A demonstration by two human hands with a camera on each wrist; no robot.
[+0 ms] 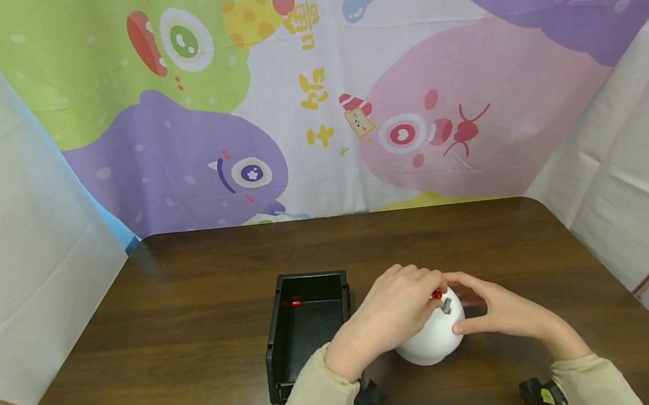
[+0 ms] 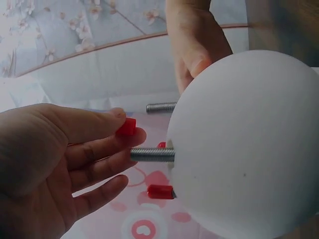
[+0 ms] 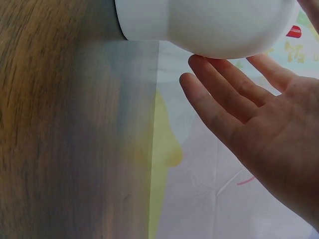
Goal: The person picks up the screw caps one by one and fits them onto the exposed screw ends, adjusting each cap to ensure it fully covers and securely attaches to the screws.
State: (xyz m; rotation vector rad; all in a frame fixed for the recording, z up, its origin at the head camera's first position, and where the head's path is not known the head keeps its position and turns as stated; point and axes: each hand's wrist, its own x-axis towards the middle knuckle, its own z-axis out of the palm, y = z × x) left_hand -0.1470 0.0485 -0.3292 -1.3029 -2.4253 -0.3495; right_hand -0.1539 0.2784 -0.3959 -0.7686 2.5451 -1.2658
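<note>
A white dome-topped object (image 1: 432,344) stands on the table, with threaded metal bolts sticking out of its top. In the left wrist view, two bolts are bare, the nearer bolt (image 2: 153,155) and another bolt (image 2: 162,107); a red cap (image 2: 160,192) covers a third. My left hand (image 1: 396,301) pinches a loose red cap (image 2: 128,126) between thumb and index finger, just off the nearer bolt's tip. Its other fingers spread behind. My right hand (image 1: 504,309) holds the dome's right side, thumb in front and fingers round the far side.
Left of the dome sits a black bin (image 1: 273,356) with a small red piece (image 1: 293,303) inside near its back left. Wood-grain table (image 1: 170,339) lies around them. A printed curtain (image 1: 322,165) hangs behind the table's far edge.
</note>
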